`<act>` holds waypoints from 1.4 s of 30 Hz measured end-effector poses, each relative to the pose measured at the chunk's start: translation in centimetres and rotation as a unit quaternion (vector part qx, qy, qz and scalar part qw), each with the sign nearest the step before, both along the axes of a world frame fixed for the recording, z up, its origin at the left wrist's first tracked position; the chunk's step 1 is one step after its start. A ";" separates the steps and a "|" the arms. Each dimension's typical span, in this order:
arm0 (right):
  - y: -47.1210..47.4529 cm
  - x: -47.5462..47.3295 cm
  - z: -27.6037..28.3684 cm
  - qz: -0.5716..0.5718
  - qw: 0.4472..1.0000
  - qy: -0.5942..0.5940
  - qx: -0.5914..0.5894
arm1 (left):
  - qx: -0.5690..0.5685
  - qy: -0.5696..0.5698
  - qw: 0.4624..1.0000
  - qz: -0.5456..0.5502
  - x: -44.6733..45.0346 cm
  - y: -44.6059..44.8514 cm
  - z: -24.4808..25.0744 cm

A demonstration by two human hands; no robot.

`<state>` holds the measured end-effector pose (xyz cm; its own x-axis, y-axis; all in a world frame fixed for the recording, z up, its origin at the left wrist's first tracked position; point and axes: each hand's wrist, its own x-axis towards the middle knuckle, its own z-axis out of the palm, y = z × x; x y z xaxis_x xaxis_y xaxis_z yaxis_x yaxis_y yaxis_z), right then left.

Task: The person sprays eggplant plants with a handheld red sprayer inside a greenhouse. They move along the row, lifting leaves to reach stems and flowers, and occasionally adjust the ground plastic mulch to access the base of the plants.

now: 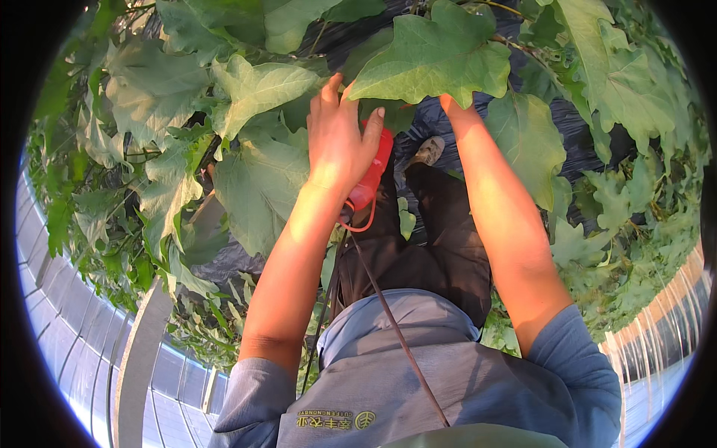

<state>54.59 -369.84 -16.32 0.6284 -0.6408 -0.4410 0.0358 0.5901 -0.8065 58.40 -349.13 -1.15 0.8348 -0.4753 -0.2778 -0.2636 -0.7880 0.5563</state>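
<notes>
My left hand (340, 137) reaches up among broad, lobed green leaves, thumb apart from the fingers; some fingertips pass behind the edge of a large leaf (437, 53). Just beside and below the thumb, a red plastic bottle (374, 182) with a red loop hangs near a dark cord (386, 313) running over my chest. The palm is turned away, and nothing shows held in that hand. My right hand (455, 107) is mostly hidden behind the same large leaf; only the wrist and a small part near it show, so its fingers and any hold are not visible.
Dense leafy plants stand on both sides, over dark plastic ground sheeting (577, 145). One shoe (428, 151) shows between my forearms. A pale post or beam (140, 358) rises at lower left, before a panelled translucent wall (67, 336). Light strings hang at lower right.
</notes>
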 end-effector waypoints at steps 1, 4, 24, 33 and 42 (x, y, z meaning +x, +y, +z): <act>-1.0 1.8 -1.2 0.021 0.995 0.035 -0.086 | -0.006 0.005 1.000 0.000 -0.2 -0.1 0.0; -2.8 4.8 -3.8 0.074 0.932 0.149 -0.323 | -0.023 0.030 0.999 0.022 -1.0 0.4 0.1; -5.1 5.9 -3.3 0.112 0.927 0.141 -0.329 | -0.017 0.080 0.995 0.055 -3.5 -0.4 -1.3; 0.0 -4.5 3.0 0.223 0.913 0.152 -0.308 | -0.042 0.106 0.993 0.030 -3.0 -0.9 0.1; -3.0 -27.3 2.3 0.315 0.839 0.274 -0.349 | -0.115 0.065 0.989 0.066 -1.5 -5.1 6.2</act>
